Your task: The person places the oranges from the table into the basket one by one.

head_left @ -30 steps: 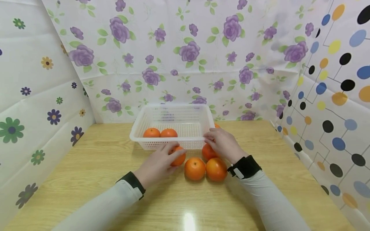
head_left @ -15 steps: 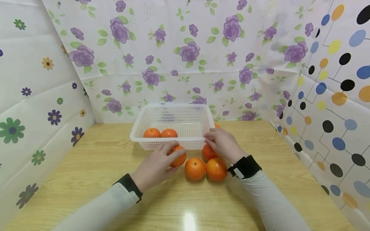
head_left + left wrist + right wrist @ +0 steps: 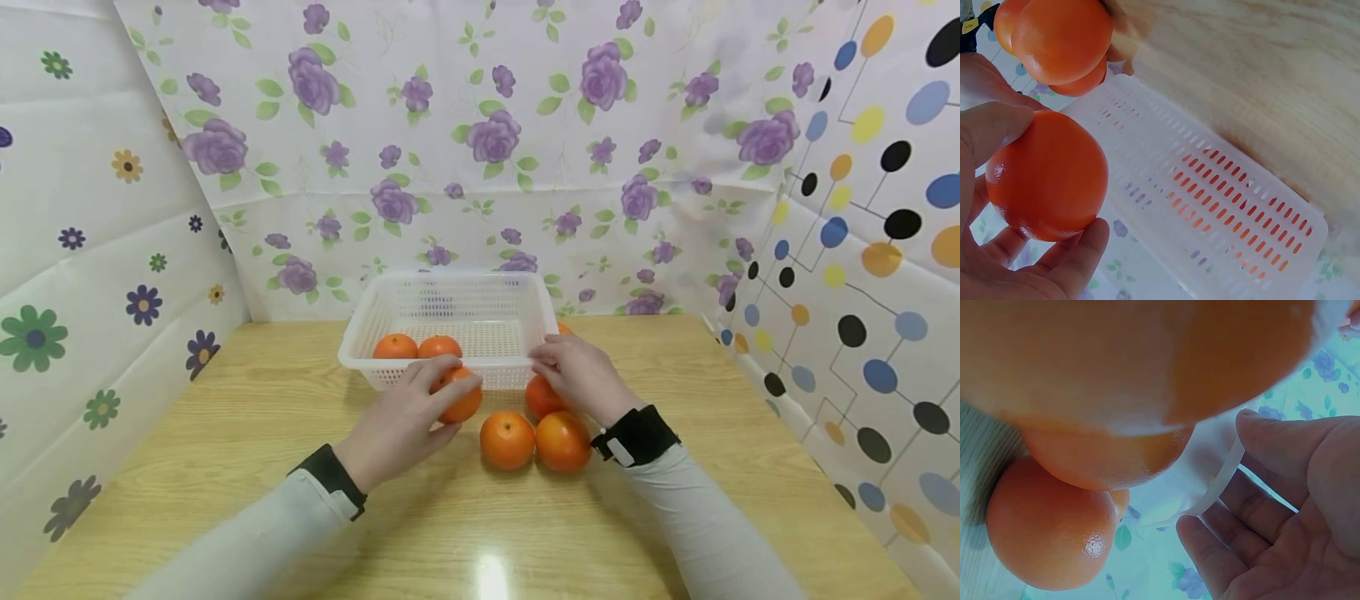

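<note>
My left hand (image 3: 393,425) holds an orange (image 3: 461,398) between thumb and fingers, just in front of the white plastic basket (image 3: 495,363). In the left wrist view the held orange (image 3: 1050,178) is clear of the table, the thumb on one side and fingertips beneath. My right hand (image 3: 581,375) pinches the basket's rim at its near right corner; the right wrist view has thumb and fingers on either side of that rim (image 3: 1225,475). Two oranges (image 3: 395,347) lie inside the basket, at its front left.
Two oranges (image 3: 507,440) sit side by side in front of the basket. Another orange (image 3: 543,397) is partly under the right hand, and one more (image 3: 565,329) peeks out beyond it, right of the basket. Patterned cloth walls (image 3: 495,208) enclose the wooden table (image 3: 262,400).
The left hand has raised the orange slightly and shifted it a little toward the basket's front rim. The right hand stays at the corner.
</note>
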A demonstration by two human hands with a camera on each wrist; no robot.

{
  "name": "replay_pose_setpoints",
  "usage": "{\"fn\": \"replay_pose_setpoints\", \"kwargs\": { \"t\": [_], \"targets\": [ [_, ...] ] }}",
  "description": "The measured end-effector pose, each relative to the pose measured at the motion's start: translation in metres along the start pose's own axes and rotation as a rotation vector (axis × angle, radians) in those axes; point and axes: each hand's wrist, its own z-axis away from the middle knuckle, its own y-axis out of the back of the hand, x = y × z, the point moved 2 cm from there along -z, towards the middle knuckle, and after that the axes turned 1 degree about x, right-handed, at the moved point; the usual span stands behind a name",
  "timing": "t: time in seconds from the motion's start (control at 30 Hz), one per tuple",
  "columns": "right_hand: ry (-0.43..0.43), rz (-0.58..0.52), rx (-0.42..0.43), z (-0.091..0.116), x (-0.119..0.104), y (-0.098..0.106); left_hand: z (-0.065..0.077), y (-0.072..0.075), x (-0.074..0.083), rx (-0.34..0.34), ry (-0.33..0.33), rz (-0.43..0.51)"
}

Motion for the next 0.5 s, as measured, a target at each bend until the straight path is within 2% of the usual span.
{"fn": "replay_pose_setpoints", "kwargs": {
  "t": [0.5],
  "targets": [
    [-0.032,0.005,-0.02,-0.001,0.0,-0.001,-0.012,0.013,-0.007,0.063,-0.017,-0.014]
  ]
}}
